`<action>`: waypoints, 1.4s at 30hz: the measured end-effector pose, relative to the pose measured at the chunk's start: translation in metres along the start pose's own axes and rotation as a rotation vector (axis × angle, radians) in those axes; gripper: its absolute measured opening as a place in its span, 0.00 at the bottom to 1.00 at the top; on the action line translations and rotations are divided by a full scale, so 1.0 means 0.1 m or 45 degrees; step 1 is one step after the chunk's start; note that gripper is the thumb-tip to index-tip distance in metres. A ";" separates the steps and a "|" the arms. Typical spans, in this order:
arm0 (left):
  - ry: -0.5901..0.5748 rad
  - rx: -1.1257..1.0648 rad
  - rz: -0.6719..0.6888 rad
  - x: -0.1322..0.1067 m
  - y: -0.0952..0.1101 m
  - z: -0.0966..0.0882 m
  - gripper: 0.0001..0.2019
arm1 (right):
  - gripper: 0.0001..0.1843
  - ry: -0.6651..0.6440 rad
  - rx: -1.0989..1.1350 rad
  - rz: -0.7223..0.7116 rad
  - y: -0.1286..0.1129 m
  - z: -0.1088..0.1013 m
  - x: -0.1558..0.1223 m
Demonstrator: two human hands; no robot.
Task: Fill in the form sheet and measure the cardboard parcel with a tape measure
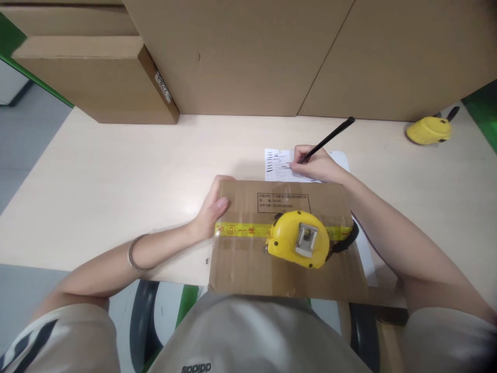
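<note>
A flat cardboard box (248, 259) sealed with yellow tape lies at the near table edge, in front of my body. A yellow tape measure (297, 239) rests on top of it. My left hand (212, 210) grips the box's left edge, fingers curled round the corner. Beyond the box, my right hand (314, 165) pinches a black pen (330, 138) with its tip on a white paper sheet (278, 165) covered in handwritten lines.
Large cardboard boxes (272, 57) stand along the back of the pale table (116, 176), with another box (97, 77) at the back left. A second yellow tape measure (429, 129) sits at the far right. A chair (142, 316) shows below the table edge.
</note>
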State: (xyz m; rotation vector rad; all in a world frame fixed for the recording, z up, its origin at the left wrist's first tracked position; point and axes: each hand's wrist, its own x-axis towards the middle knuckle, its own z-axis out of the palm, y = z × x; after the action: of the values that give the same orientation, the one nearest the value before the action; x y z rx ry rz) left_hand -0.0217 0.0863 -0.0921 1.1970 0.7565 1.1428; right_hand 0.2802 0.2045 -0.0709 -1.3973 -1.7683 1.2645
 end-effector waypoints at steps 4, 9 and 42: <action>0.009 -0.005 -0.014 0.00 0.00 -0.01 0.29 | 0.18 -0.025 0.012 0.010 0.00 0.00 0.00; 0.033 -0.020 -0.017 -0.01 -0.01 0.00 0.29 | 0.22 -0.007 0.035 0.016 0.02 0.01 0.02; 0.010 -0.003 -0.017 0.01 -0.01 0.00 0.28 | 0.26 -0.030 -0.981 0.382 -0.28 -0.39 -0.12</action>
State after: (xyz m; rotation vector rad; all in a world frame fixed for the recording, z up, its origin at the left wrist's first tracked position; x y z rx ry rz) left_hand -0.0210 0.0872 -0.0926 1.1845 0.7673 1.1378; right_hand 0.3052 0.2053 -0.0280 -2.1286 -2.2443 0.7329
